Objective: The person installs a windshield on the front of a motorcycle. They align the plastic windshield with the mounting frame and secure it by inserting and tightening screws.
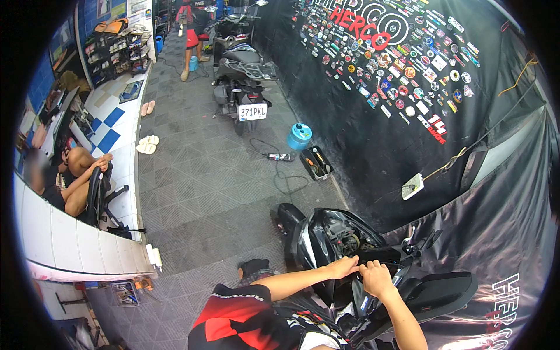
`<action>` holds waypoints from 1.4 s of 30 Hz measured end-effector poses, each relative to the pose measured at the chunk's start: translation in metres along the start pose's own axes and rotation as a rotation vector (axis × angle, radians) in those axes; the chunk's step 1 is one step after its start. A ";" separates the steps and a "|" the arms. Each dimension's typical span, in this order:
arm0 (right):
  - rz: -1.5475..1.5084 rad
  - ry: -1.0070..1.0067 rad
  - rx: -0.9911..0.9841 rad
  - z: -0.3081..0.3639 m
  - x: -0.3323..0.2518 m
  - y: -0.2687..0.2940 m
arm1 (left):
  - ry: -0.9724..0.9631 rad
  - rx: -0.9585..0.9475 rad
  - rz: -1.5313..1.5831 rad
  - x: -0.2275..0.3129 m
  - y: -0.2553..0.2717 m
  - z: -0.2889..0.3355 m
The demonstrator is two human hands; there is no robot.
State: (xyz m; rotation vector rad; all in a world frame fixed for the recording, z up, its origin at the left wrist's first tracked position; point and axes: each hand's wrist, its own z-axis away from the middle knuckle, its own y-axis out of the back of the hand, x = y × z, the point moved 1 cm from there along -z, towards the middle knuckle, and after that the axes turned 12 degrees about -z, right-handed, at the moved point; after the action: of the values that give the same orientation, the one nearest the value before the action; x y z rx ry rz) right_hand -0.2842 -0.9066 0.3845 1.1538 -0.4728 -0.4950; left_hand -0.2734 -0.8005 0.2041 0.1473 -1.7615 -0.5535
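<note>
A black scooter (312,248) stands before me with its front section opened, and mechanical parts (347,239) show inside. My left hand (343,267) reaches over from the left, its fingers closed at the edge of the black bodywork. Right beside it is my right hand (377,277), knuckles up and fingers curled, the two hands nearly touching. Whatever lies between the fingers is too small or hidden to make out. A black scooter seat (446,291) is to the right of my right forearm.
A parked scooter (242,87) stands farther up the floor. Nearer are a blue round container (299,136), a corded power tool (282,157) and a black tool tray (316,163). One person (76,181) sits at left; another (192,35) stands far back. A sticker-covered black wall (361,111) borders the right.
</note>
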 end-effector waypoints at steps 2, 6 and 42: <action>0.013 -0.036 -0.021 -0.001 -0.001 0.003 | -0.031 0.028 0.026 -0.009 -0.007 -0.004; 0.006 -0.116 0.001 -0.012 -0.005 -0.002 | 0.021 0.077 0.129 -0.034 -0.022 -0.006; 0.016 -0.088 0.001 -0.016 -0.004 -0.002 | -0.006 -0.099 -0.425 -0.010 0.032 -0.012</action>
State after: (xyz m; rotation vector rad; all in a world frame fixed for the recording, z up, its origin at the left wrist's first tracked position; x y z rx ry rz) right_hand -0.2782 -0.8928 0.3763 1.1320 -0.5579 -0.5328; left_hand -0.2537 -0.7717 0.2110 0.4572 -1.7108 -0.9452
